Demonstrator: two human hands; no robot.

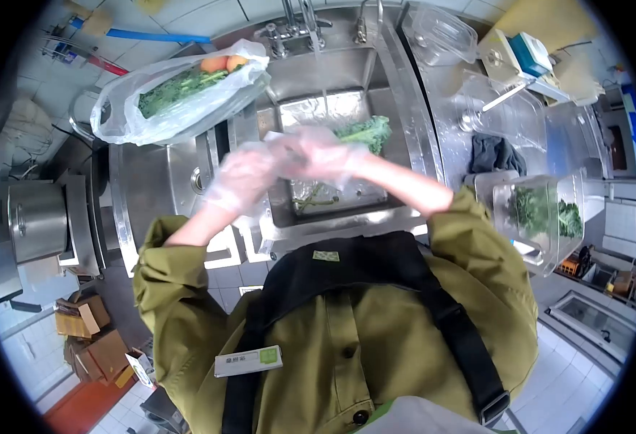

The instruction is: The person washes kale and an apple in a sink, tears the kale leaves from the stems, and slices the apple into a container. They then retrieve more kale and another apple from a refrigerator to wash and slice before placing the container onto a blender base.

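Both hands wear clear, loose plastic gloves and meet over the right sink basin, their fingers smeared by motion. My left hand (244,176) comes in from the left, its fingers against those of my right hand (323,155). What is between the fingers, if anything, I cannot tell. Just beyond my right hand a curly green kale leaf (368,134) shows, its pale stem pointing toward the hand and partly hidden by it. Below the hands lies a shallow metal tray (347,200) in the basin, with thin green stem pieces (316,197) in it.
Water runs from the faucet (310,29). A plastic bag (180,116) with leafy greens and orange round produce rests over the left sink (160,170). At right stand a clear container (542,217) holding kale, a dark cloth (497,155) and other clear containers (441,32).
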